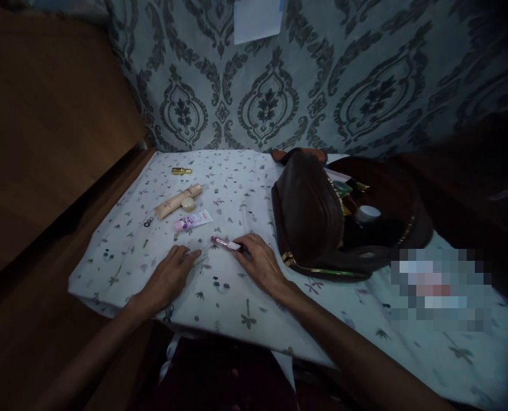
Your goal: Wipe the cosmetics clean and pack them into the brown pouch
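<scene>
My right hand (260,261) grips one end of a slim lip gloss tube (224,243) with a pinkish, shiny body and a pale section by the fingers. The far end of the tube points left, low over the printed cloth. My left hand (170,277) rests on the cloth with its fingers apart and nothing in them. Just beyond it lies a small pink and white squeeze tube (193,221). Behind that are a beige squeeze tube (177,201) and a little round cream-coloured jar (188,205).
A gold-coloured small tube (181,170) lies at the back left. To the right, an open brown zip bag (307,211) holds several items, among them a white-capped container (367,214). A blurred-out patch (440,290) covers something at far right. Wooden furniture (57,114) stands left; a patterned wall (266,103) is behind.
</scene>
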The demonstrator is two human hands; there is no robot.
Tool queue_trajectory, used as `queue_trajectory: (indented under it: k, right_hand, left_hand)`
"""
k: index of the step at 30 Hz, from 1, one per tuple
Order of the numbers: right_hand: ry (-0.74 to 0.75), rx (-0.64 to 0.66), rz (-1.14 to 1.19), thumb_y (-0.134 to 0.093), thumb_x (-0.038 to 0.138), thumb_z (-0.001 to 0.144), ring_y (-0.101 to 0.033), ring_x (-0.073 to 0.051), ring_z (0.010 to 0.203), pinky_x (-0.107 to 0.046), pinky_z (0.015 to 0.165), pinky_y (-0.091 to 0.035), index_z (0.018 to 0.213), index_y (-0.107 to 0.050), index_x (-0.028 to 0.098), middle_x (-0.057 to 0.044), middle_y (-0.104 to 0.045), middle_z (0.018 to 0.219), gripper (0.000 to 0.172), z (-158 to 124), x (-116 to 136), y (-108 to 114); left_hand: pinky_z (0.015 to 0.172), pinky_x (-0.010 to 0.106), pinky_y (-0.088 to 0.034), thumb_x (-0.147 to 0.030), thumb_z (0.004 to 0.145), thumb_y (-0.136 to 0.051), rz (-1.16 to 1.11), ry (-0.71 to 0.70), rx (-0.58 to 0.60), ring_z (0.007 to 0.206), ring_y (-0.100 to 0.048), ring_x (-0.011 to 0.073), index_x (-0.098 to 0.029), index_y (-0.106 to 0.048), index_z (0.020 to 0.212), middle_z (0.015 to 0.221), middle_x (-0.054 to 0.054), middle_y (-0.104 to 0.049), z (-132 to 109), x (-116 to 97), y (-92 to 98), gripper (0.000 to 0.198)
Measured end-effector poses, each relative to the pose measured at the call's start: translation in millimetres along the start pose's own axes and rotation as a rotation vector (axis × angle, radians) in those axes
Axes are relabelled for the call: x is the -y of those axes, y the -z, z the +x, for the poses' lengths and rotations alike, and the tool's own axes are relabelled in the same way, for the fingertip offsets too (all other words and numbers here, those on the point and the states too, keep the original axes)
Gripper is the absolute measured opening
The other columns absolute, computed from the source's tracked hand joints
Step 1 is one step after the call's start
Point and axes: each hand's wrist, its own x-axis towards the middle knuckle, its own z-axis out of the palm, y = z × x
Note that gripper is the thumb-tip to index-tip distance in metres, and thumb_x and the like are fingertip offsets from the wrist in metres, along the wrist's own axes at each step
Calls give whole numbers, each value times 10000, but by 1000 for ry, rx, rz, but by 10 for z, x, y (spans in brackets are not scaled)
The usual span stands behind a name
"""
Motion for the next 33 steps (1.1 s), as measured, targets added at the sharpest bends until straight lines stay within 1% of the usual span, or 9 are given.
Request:
queue_trajectory:
  k: [3,6,11,15,18,20,22,26,33]
  right_hand:
    - [-38,-3,-41,-593,220,904,-579,-225,922,-350,831,-466,1018,-658,174,-74,-646,946,139,12,-36,16]
    - [-36,-14,-50,-622,254,892,-584,-219,902,-331,809,-461,1007,-681,196,-63,-640,916,142,19,-67,6]
    - [-51,1,-83,-643,171,851,-577,-213,909,-308,792,-440,965,-698,205,-55,-629,910,131,21,-65,-9]
    - [-76,32,-96,-663,127,813,-573,-219,944,-304,807,-433,982,-698,194,-63,-639,941,185,33,-52,0]
    - [-95,26,-92,-660,111,810,-573,-212,935,-299,814,-431,961,-697,184,-63,-643,936,172,44,-47,6]
    - [-94,14,-74,-664,134,821,-573,-203,904,-296,800,-430,907,-695,183,-57,-639,906,104,47,-46,9]
    - [-86,7,-39,-678,174,832,-575,-195,869,-293,780,-430,871,-693,188,-47,-633,873,44,45,-48,12]
    - [-67,0,13,-686,203,840,-582,-186,833,-287,747,-428,909,-708,211,-29,-625,843,73,40,-57,17]
    - [-69,2,-31,-682,225,844,-595,-208,878,-310,777,-460,968,-711,213,-47,-632,887,128,28,-78,-1]
  left_hand:
    - [798,346,-517,-126,960,-347,-74,-38,-42,928,-538,203,-215,-502,1300,1025,75,-560,121,-25,83,384]
    - [777,316,-510,-169,978,-351,-118,-62,-56,882,-552,180,-214,-512,1265,994,53,-552,279,-171,111,333]
    - [760,301,-504,-156,976,-354,-9,-116,-57,939,-564,195,-223,-511,1300,1062,66,-560,542,-486,49,367]
    - [685,295,-514,-149,964,-384,138,-139,36,988,-561,233,-258,-513,1322,1083,70,-556,669,-609,-56,395]
    - [728,318,-534,-136,954,-419,186,-126,47,1078,-545,257,-279,-503,1343,1141,87,-548,681,-590,-156,423]
    - [773,335,-540,-117,944,-431,183,-116,26,1144,-527,265,-297,-485,1372,1219,102,-532,666,-537,-201,468]
    - [777,338,-539,-96,932,-435,194,-57,23,1172,-523,272,-312,-485,1381,1255,105,-528,654,-466,-208,501]
    - [698,310,-524,-86,904,-484,251,108,50,1074,-577,263,-307,-508,1374,1176,96,-567,663,-319,-147,520]
    - [676,297,-517,-147,941,-472,231,115,-59,938,-608,227,-257,-548,1340,1094,101,-574,690,-228,-176,421]
